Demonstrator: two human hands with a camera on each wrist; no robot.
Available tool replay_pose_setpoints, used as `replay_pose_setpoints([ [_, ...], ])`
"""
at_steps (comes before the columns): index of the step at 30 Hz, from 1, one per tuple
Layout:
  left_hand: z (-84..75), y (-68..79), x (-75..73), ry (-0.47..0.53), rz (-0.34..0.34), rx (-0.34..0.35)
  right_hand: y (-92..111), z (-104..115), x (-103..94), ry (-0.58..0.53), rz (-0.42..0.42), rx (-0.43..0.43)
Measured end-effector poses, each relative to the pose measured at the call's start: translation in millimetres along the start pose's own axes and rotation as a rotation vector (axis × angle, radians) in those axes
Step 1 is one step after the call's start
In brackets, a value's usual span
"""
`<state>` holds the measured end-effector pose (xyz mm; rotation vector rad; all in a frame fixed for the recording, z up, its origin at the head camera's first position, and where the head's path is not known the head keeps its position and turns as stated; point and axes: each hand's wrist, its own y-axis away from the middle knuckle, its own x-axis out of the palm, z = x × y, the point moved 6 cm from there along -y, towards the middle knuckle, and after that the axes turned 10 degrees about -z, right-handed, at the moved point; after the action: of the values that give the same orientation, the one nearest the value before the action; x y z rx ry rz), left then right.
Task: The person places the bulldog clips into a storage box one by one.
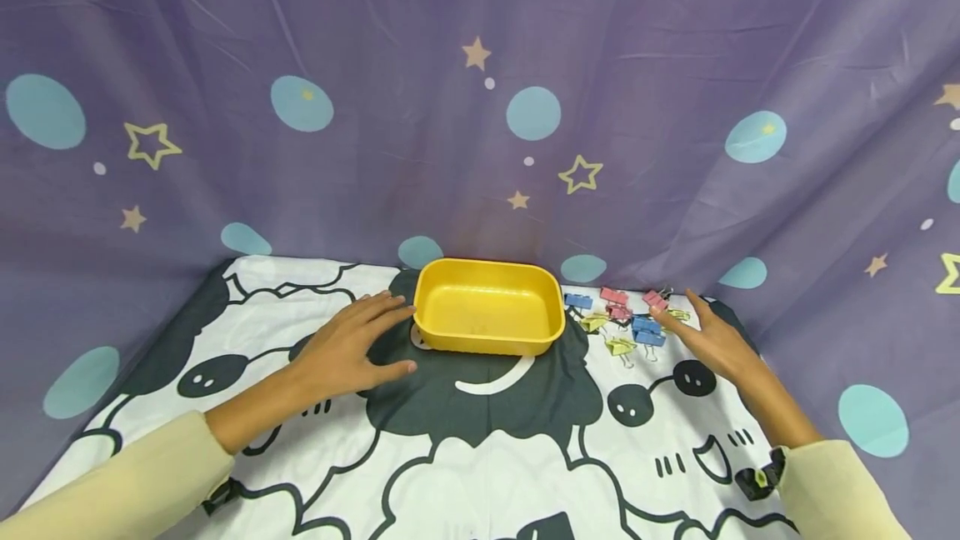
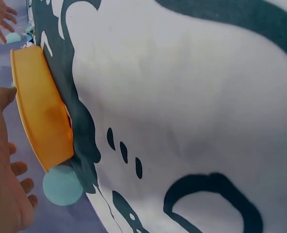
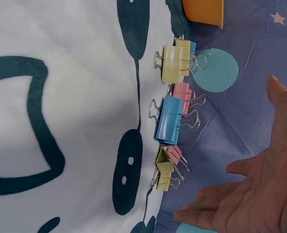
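A yellow plastic tray (image 1: 489, 346) stands on the patterned cloth at the table's back middle. My left hand (image 1: 352, 340), fingers spread, is at the tray's left side, with nothing in its grasp. To the right of the tray lies a loose group of binder clips: blue (image 1: 647, 330), pink (image 1: 615, 297) and yellow (image 1: 620, 347). My right hand (image 1: 712, 340) is beside the right end of this group, thumb and fingers apart and holding nothing. In the right wrist view its palm (image 3: 264, 189) faces the blue binder clip (image 3: 169, 119) and the yellow binder clip (image 3: 171, 64) across a gap.
A white cloth (image 1: 487, 482) with dark cartoon sheep covers the table. Behind it hangs a purple curtain (image 1: 405, 148) with stars and blue dots, close against the table's back edge and both sides.
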<state>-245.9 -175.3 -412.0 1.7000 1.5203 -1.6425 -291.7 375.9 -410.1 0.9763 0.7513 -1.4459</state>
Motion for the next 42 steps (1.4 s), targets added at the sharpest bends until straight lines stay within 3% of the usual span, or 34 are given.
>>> replay_pose_setpoints([
  [9, -8.5, -3.1, 4.6, 0.042, -0.016, 0.051, -9.6, -4.4, -2.1, -0.014, 0.018, 0.007],
  [15, -12.0, -6.5, 6.3, 0.054, -0.073, 0.097, -18.0, -3.4, -2.4, -0.039, 0.01, -0.012],
  [25, -17.4, -13.2, 4.3, 0.088, -0.191, 0.254, -30.0, -7.1, -1.5, -0.016, 0.009, -0.001],
  [32, -19.9, -15.8, 5.5, 0.12, -0.215, 0.322, -34.0, -12.0, -3.3, -0.05, 0.014, 0.051],
  [42, -23.5, -17.7, 9.5, 0.194, -0.212, 0.45, -40.8, -17.7, -2.6, -0.084, 0.029, 0.042],
])
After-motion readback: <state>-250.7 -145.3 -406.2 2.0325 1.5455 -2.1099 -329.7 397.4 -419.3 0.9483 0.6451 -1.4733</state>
